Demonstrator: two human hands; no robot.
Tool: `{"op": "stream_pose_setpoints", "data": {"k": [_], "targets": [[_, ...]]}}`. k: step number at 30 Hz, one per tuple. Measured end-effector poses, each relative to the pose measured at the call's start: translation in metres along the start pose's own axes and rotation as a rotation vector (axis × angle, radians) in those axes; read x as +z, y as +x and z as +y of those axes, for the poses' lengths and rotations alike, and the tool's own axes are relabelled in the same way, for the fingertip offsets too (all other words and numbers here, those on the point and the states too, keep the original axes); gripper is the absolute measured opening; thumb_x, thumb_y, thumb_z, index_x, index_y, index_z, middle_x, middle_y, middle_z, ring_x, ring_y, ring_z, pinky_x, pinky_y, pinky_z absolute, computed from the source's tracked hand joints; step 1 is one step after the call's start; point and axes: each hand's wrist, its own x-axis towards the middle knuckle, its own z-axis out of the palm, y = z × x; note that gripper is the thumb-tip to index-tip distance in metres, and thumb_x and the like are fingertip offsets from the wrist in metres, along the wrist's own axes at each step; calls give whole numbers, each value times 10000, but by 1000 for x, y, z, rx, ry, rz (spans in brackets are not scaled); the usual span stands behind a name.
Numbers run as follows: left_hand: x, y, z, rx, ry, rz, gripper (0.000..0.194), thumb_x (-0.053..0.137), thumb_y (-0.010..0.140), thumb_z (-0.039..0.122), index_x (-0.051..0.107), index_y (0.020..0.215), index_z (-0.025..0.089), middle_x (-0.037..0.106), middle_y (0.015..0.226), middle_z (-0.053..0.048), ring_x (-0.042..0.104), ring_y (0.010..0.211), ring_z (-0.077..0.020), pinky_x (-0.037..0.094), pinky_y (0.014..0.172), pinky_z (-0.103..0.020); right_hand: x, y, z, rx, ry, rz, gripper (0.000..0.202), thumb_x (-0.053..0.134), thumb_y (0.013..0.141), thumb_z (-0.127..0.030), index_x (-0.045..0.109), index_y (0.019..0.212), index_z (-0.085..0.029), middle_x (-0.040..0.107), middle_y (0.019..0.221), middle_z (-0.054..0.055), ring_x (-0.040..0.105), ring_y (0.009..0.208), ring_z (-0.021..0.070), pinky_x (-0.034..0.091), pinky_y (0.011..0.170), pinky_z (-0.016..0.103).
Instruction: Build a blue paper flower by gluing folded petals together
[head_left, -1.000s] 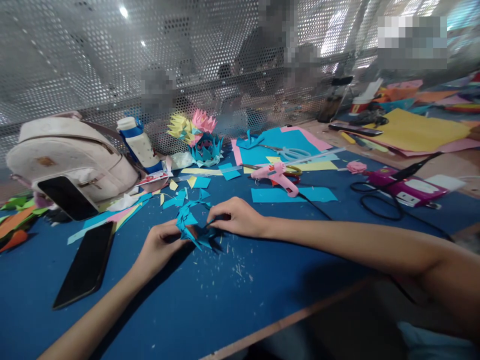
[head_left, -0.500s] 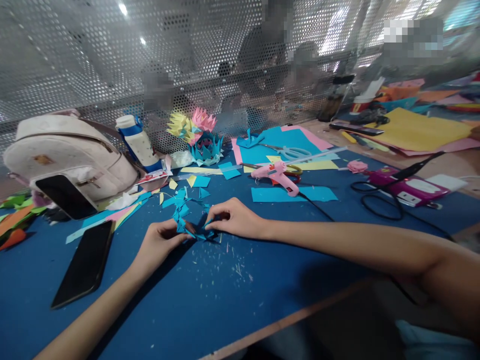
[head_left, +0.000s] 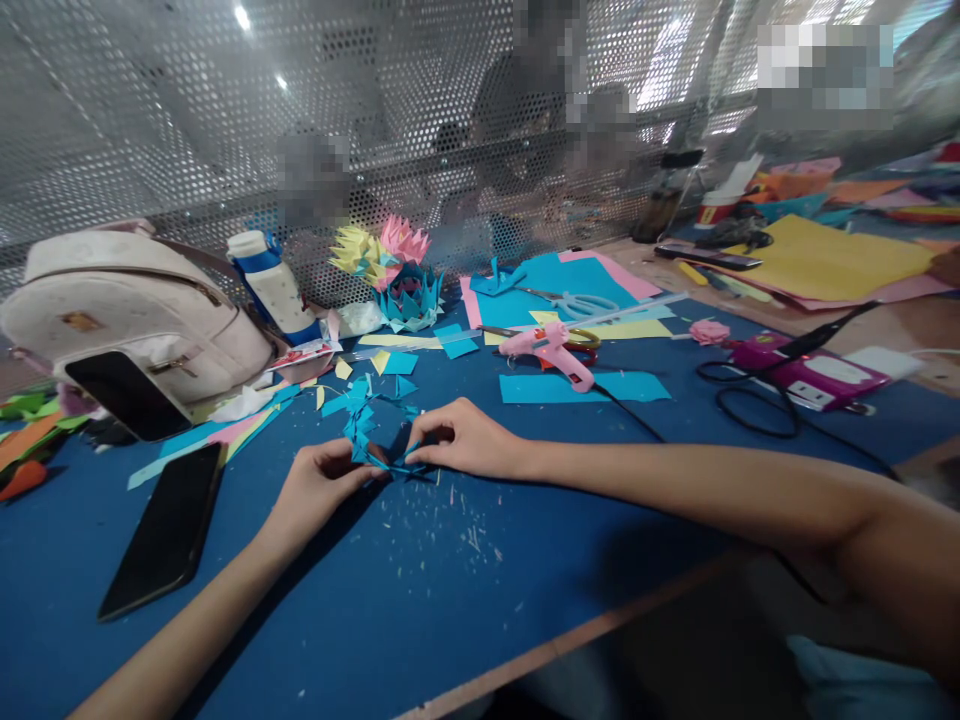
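While left hand point(head_left: 319, 490) and right hand point(head_left: 472, 440) pinched the blue paper ring point(head_left: 359, 420) with their fingers, inward from the table's point(head_left: 360, 620) front edge, it looked light, crushable; its rim seemed safest to hold.

Bright blue folded paper point(head_left: 360, 425), dark blue table point(head_left: 450, 610)
Pink glue gun point(head_left: 553, 352), yellow flower point(head_left: 356, 248), pink flower point(head_left: 405, 240), white and blue bottle point(head_left: 273, 294).

Blue paper ring point(head_left: 361, 424) tilted to a new angle, near-side points point(head_left: 405, 468) drawn back
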Motion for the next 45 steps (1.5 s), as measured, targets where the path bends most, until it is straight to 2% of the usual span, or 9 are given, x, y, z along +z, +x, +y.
{"op": "stream_pose_setpoints", "data": {"k": [8, 15, 20, 27, 36, 41, 45], "targets": [[0, 1, 1, -7, -23, -1, 213, 777, 690, 345, 745, 775, 153, 766, 791, -67, 714, 760, -223, 546, 672, -270, 2, 1, 4, -4, -37, 43, 87, 721, 831, -252, 739, 811, -169, 703, 751, -2, 585, 685, 114, 380, 618, 222], [1, 2, 0, -14, -30, 21, 242, 791, 668, 372, 725, 743, 152, 764, 764, -66, 729, 746, -234, 554, 649, -273, 0, 1, 3, -64, -73, 8, 82, 719, 838, -255, 740, 818, -179, 720, 767, 2, 610, 681, 120, 400, 634, 227], [0, 2, 1, -18, -28, 31, 235, 793, 665, 347, 718, 766, 148, 763, 768, -60, 733, 735, -229, 551, 650, -267, 0, 1, 3, -65, -67, 65, 69, 706, 848, -242, 744, 839, -185, 736, 806, 4, 632, 716, 129, 415, 645, 225], [1, 2, 3, -23, -29, 24, 255, 797, 658, 376, 711, 735, 149, 764, 764, -64, 731, 746, -239, 553, 653, -275, 1, 1, 4, -95, -74, 45, 60, 713, 846, -248, 746, 832, -199, 745, 823, 0, 659, 766, 140, 425, 668, 222], [1, 1, 4, -54, -63, 48, 279, 815, 643, 387, 699, 738, 151, 760, 720, -57, 729, 710, -224, 558, 675, -280, 1, 3, 6, -47, -49, 28, 90, 723, 830, -260, 727, 798, -176, 703, 756, -2, 587, 674, 113, 380, 615, 219], [2, 1, 4, -79, -90, 68, 287, 813, 651, 389, 680, 742, 152, 754, 688, -51, 730, 699, -218, 559, 683, -281, 4, 5, 8, 14, 80, 61, 162, 730, 800, -286, 686, 735, -144, 591, 615, -35, 454, 557, 73, 347, 563, 210], [3, 1, 5, -98, -111, 80, 293, 825, 645, 381, 677, 743, 147, 749, 678, -46, 727, 696, -211, 552, 680, -270, 5, 6, 9, 23, 163, 71, 194, 717, 786, -292, 644, 696, -137, 522, 575, -48, 408, 538, 64, 342, 553, 213]]}}
